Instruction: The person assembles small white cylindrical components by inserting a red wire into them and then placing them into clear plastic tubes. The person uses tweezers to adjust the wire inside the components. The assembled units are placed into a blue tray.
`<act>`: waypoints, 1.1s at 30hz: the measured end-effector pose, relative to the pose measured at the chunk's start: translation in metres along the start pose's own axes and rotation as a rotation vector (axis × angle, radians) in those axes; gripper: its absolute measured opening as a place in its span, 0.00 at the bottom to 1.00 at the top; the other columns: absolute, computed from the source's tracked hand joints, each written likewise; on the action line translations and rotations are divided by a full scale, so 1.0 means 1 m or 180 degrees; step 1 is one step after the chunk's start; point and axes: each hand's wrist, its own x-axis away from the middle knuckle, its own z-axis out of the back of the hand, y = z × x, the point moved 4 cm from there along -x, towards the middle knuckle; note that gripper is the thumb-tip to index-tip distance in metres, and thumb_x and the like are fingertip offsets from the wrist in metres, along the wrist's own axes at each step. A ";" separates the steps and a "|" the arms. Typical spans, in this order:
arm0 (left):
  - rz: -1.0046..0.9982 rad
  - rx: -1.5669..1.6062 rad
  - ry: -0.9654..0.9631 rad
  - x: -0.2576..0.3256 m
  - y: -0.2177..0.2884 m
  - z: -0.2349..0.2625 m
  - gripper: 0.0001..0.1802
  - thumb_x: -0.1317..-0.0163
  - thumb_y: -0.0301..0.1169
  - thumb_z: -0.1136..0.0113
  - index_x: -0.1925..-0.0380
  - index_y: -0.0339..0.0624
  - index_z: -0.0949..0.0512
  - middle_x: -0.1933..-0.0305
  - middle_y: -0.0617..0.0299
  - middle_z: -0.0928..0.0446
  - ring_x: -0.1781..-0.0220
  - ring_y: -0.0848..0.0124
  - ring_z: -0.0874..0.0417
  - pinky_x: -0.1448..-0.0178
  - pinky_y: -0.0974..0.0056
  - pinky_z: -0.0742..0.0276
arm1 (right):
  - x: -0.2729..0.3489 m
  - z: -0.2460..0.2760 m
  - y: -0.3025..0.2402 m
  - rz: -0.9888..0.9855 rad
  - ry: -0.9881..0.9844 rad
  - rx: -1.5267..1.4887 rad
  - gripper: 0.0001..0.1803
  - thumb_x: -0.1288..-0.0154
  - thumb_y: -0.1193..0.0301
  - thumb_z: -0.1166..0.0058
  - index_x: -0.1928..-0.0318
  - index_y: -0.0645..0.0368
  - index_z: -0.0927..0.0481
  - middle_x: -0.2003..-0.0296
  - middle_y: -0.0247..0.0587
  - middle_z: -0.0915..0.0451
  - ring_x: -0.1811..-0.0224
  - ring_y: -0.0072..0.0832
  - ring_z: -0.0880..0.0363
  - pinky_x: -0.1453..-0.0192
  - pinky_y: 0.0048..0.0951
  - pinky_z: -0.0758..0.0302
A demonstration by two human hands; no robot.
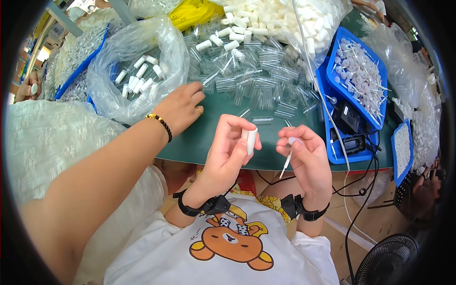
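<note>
My left hand is closed around a small white plastic tube, held upright above the table's front edge. My right hand pinches a small pump head with a thin white dip straw hanging down from it, just right of the tube and apart from it. Both wrists wear black bands. A neighbouring person's hand with a beaded bracelet reaches in from the left onto the green table, beside a clear bag of white tubes.
Several clear tubes lie scattered on the table. A big bag of white caps sits at the back. Blue trays at right hold pump heads with straws. Black cables hang off the edge. A fan stands on the floor.
</note>
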 end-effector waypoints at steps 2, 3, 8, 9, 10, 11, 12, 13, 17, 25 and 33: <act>0.0002 -0.0121 0.0047 0.002 -0.005 -0.001 0.10 0.38 0.25 0.64 0.56 0.44 0.43 0.68 0.57 0.33 0.76 0.81 0.41 0.74 0.77 0.42 | 0.002 0.008 0.005 0.0221 -0.0069 -0.0382 0.11 0.42 0.79 0.48 0.58 0.65 0.30 0.56 0.49 0.27 0.65 0.24 0.24 0.61 0.23 0.25; 0.0003 -0.0179 0.0070 0.002 -0.007 -0.001 0.10 0.38 0.25 0.64 0.57 0.45 0.44 0.69 0.57 0.34 0.78 0.81 0.43 0.76 0.77 0.44 | 0.003 0.012 0.006 0.0260 -0.0077 -0.0372 0.11 0.42 0.79 0.48 0.59 0.64 0.30 0.57 0.48 0.27 0.68 0.22 0.26 0.63 0.21 0.27; 0.0241 0.0150 -0.0015 0.012 -0.013 -0.011 0.09 0.39 0.25 0.66 0.58 0.46 0.46 0.69 0.58 0.38 0.78 0.82 0.48 0.77 0.77 0.48 | 0.016 0.015 0.007 0.0255 0.0062 -0.0289 0.12 0.44 0.80 0.47 0.59 0.63 0.30 0.63 0.45 0.25 0.74 0.17 0.33 0.69 0.17 0.33; 0.0266 0.0158 -0.0065 0.015 -0.015 -0.012 0.09 0.39 0.25 0.66 0.58 0.46 0.46 0.69 0.58 0.38 0.78 0.82 0.48 0.77 0.78 0.49 | 0.020 0.014 0.007 0.0309 0.0073 -0.0243 0.12 0.45 0.80 0.47 0.59 0.63 0.30 0.63 0.45 0.25 0.74 0.17 0.33 0.69 0.17 0.33; 0.0270 0.0152 -0.0116 0.017 -0.015 -0.012 0.10 0.39 0.25 0.66 0.58 0.46 0.46 0.68 0.57 0.38 0.78 0.82 0.47 0.77 0.77 0.49 | 0.024 0.012 0.008 0.0362 0.0083 -0.0198 0.12 0.45 0.81 0.48 0.59 0.63 0.30 0.64 0.45 0.25 0.74 0.17 0.32 0.69 0.18 0.32; 0.0273 0.0149 -0.0175 0.020 -0.016 -0.012 0.10 0.39 0.25 0.66 0.57 0.46 0.46 0.68 0.57 0.38 0.78 0.81 0.47 0.77 0.77 0.48 | 0.028 0.012 0.008 0.0422 0.0098 -0.0149 0.12 0.45 0.81 0.48 0.59 0.64 0.30 0.64 0.45 0.25 0.74 0.17 0.32 0.69 0.18 0.32; 0.0275 0.0145 -0.0232 0.023 -0.017 -0.013 0.10 0.39 0.25 0.66 0.57 0.47 0.47 0.67 0.56 0.38 0.77 0.81 0.47 0.76 0.77 0.48 | 0.031 0.012 0.010 0.0460 0.0025 -0.0146 0.12 0.45 0.81 0.49 0.58 0.65 0.30 0.64 0.46 0.25 0.73 0.18 0.31 0.69 0.19 0.31; 0.0248 0.0108 -0.0279 0.026 -0.018 -0.013 0.11 0.39 0.24 0.66 0.56 0.47 0.47 0.67 0.56 0.38 0.77 0.81 0.46 0.76 0.77 0.48 | 0.035 0.012 0.011 0.0497 -0.0050 -0.0143 0.12 0.45 0.82 0.49 0.58 0.66 0.29 0.63 0.47 0.24 0.73 0.19 0.30 0.68 0.19 0.30; 0.0290 0.0071 -0.0521 0.040 -0.019 -0.012 0.14 0.39 0.22 0.66 0.53 0.43 0.49 0.63 0.57 0.39 0.68 0.77 0.41 0.63 0.71 0.41 | 0.046 0.004 0.006 0.0494 -0.0389 -0.0201 0.14 0.45 0.82 0.51 0.55 0.70 0.29 0.62 0.50 0.24 0.70 0.23 0.26 0.64 0.22 0.27; 0.0333 0.0007 -0.1009 0.076 -0.015 -0.016 0.15 0.36 0.22 0.63 0.51 0.39 0.51 0.58 0.54 0.37 0.59 0.73 0.34 0.54 0.67 0.35 | 0.062 -0.018 0.028 0.0570 -0.0819 0.0352 0.13 0.39 0.79 0.53 0.54 0.71 0.29 0.63 0.47 0.23 0.67 0.25 0.25 0.62 0.24 0.26; 0.0247 0.0456 -0.1189 0.107 -0.017 -0.017 0.15 0.36 0.22 0.63 0.52 0.39 0.52 0.55 0.50 0.35 0.59 0.74 0.32 0.58 0.69 0.32 | 0.076 -0.022 0.060 0.0615 -0.1046 0.0289 0.12 0.38 0.77 0.52 0.54 0.69 0.28 0.63 0.45 0.24 0.68 0.23 0.25 0.66 0.21 0.27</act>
